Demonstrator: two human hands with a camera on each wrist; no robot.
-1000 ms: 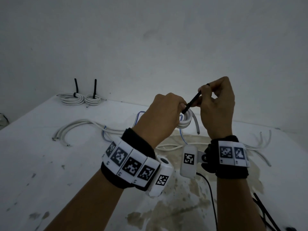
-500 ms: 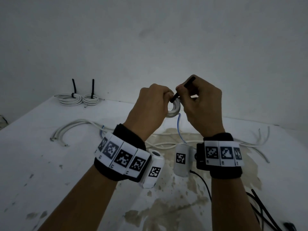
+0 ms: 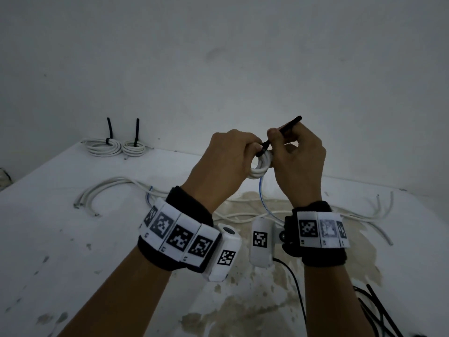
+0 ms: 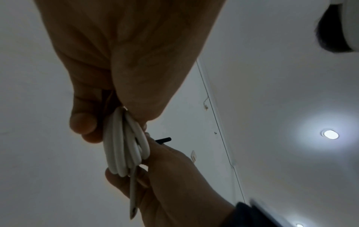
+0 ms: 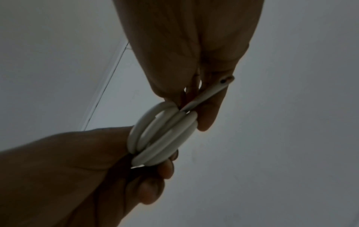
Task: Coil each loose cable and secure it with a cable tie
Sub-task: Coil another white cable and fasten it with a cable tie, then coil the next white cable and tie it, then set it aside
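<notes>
A small coil of white cable (image 3: 261, 167) is held in the air between both hands. My left hand (image 3: 252, 148) grips its left side, fingers curled round the turns (image 4: 124, 145). My right hand (image 3: 274, 138) pinches a black cable tie (image 3: 285, 130) just above the coil, and its lower fingers touch the coil's right side (image 5: 163, 138). The tie runs from the coil's top up and to the right, and its tail sticks out past my fingers. A cut cable end (image 5: 223, 83) lies along my right fingers. A thin blue wire (image 3: 261, 198) hangs from the coil.
Two tied coils (image 3: 104, 147) (image 3: 134, 148) lie at the table's back left, black tie tails upright. Loose white cables (image 3: 102, 190) (image 3: 379, 215) sprawl across the stained white table (image 3: 60, 239). Spare black ties (image 3: 379, 310) lie at the near right. A wall stands close behind.
Both hands rose and shifted left with the coil. My right pinch slid down the tie toward the coil, leaving the tail sticking out above my fingers.
</notes>
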